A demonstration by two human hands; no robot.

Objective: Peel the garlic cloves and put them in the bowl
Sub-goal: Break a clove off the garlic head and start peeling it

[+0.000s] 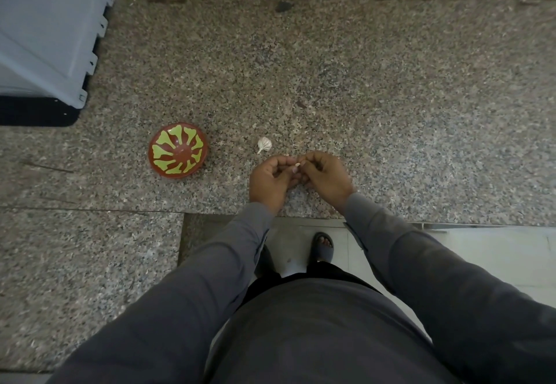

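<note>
Grey sleeves (pixel 391 251) reach forward from the person's body over a speckled stone bench (pixel 361 82). The left hand (pixel 270 180) and right hand (pixel 326 177) meet, fingers curled, together pinching a small garlic clove (pixel 296 167). A white garlic bulb (pixel 264 144) lies just beyond the hands. A red bowl (pixel 178 154) with green markings sits to their left.

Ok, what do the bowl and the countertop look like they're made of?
Bowl: probably glazed ceramic or painted clay, though plastic is possible; glossy red-brown with yellow-green painted shapes inside. Countertop: looks like polished granite, judging by its speckled grey-pink grain and the seam between slabs.
</note>
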